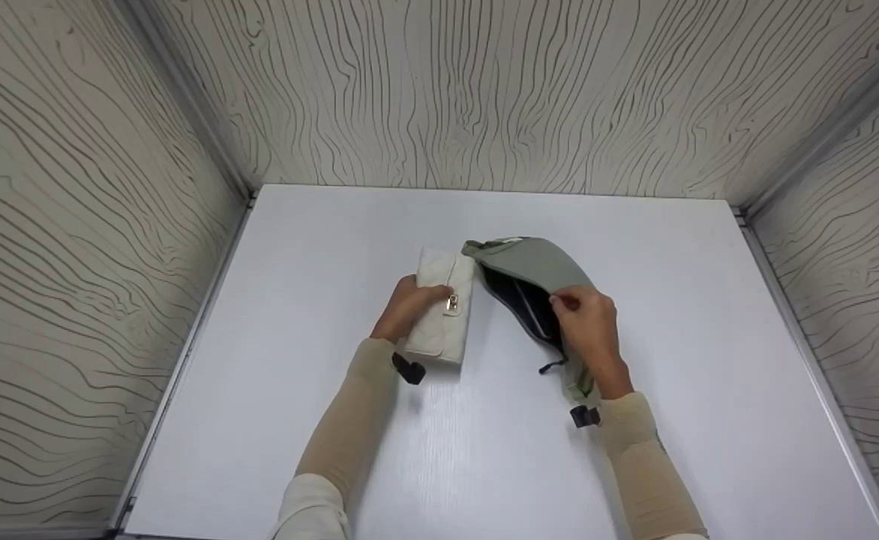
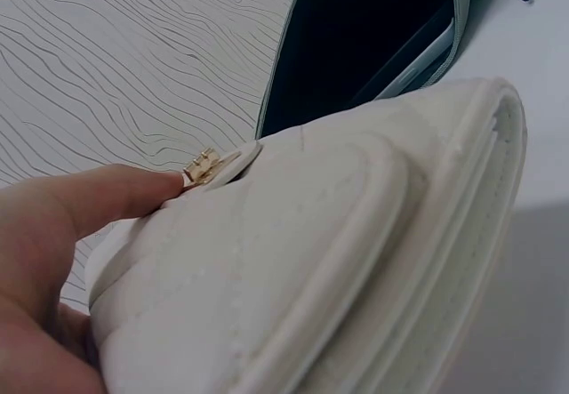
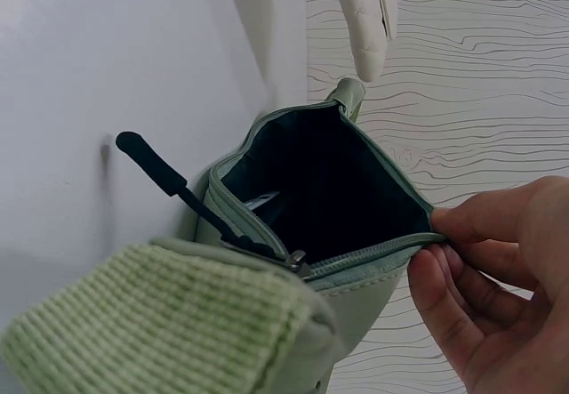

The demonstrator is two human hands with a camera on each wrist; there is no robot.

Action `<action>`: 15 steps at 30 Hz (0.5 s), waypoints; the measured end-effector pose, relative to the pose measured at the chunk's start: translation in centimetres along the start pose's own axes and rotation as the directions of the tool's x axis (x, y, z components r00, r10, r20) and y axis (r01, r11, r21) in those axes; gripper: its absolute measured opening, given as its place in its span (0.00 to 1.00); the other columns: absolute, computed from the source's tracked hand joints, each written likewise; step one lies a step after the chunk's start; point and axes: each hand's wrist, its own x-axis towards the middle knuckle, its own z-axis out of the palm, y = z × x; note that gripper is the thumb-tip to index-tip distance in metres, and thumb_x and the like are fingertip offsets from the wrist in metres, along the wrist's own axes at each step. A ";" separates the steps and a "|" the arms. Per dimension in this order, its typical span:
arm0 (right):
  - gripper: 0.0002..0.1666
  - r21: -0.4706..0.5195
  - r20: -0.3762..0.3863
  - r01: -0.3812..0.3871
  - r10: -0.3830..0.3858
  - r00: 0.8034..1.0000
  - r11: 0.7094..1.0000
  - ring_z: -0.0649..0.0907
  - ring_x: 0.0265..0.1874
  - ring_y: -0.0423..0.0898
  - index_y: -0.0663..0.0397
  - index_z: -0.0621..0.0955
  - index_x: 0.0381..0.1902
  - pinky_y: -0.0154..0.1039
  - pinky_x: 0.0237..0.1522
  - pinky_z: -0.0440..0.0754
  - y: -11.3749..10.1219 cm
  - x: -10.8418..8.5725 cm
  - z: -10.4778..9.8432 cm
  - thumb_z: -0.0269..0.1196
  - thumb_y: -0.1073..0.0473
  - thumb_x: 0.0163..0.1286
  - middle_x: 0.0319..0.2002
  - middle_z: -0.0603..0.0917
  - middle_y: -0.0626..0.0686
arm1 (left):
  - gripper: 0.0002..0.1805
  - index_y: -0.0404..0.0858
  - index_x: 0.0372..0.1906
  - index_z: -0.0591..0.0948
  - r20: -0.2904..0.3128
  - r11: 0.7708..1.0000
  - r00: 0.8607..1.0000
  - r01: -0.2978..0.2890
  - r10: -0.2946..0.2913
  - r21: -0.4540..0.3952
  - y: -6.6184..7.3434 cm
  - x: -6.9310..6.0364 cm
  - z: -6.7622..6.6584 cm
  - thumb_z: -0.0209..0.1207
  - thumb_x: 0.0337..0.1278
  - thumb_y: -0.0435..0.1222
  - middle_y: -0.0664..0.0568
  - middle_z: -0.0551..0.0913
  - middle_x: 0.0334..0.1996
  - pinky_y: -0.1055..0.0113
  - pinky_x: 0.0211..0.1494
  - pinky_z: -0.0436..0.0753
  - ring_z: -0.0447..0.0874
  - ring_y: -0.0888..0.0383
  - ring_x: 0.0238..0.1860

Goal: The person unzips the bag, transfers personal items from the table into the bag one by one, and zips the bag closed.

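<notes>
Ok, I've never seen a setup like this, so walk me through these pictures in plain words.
There's no robot here: a person works with two bare hands. The wide picture comes from a camera worn on the head, looking down; the other two come from cameras on the wrists, each looking at that hand's work.

The left hand holds a cream wallet, its thumb on top by the gold clasp. The right hand pinches the edge of a green bag, whose zipped mouth gapes open. The bag is on the white table, just to the right of the wallet. The right wrist picture looks into its dark inside, where something pale shows, too unclear to name.
</notes>
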 end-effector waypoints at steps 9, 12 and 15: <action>0.06 -0.003 -0.001 0.023 -0.023 1.000 1.000 0.89 0.36 0.53 0.62 0.91 0.42 0.42 0.39 0.84 0.0 0.0 0.0 0.71 0.64 0.71 0.37 0.92 0.60 | 0.38 0.29 0.67 0.72 0.009 1.000 1.000 0.012 -0.012 0.007 -0.4 -0.2 0.7 0.69 0.58 0.47 0.41 0.84 0.52 0.59 0.48 0.88 0.87 0.50 0.48; 0.06 -0.006 -0.005 0.035 -0.035 0.999 0.999 0.89 0.35 0.53 0.63 0.91 0.41 0.41 0.38 0.83 0.0 0.1 0.0 0.71 0.64 0.70 0.36 0.92 0.60 | 0.39 0.28 0.67 0.72 0.009 1.000 1.000 0.012 -0.012 0.007 -0.6 -0.1 0.9 0.70 0.58 0.47 0.41 0.84 0.52 0.60 0.49 0.88 0.86 0.50 0.48; 0.06 -0.005 -0.007 0.034 -0.034 0.999 0.999 0.88 0.35 0.53 0.63 0.91 0.41 0.41 0.38 0.83 0.0 0.1 0.0 0.71 0.65 0.70 0.36 0.92 0.60 | 0.40 0.27 0.67 0.72 0.006 1.000 1.000 0.014 -0.014 0.005 -0.7 0.0 1.1 0.70 0.57 0.47 0.41 0.84 0.53 0.60 0.49 0.88 0.86 0.50 0.48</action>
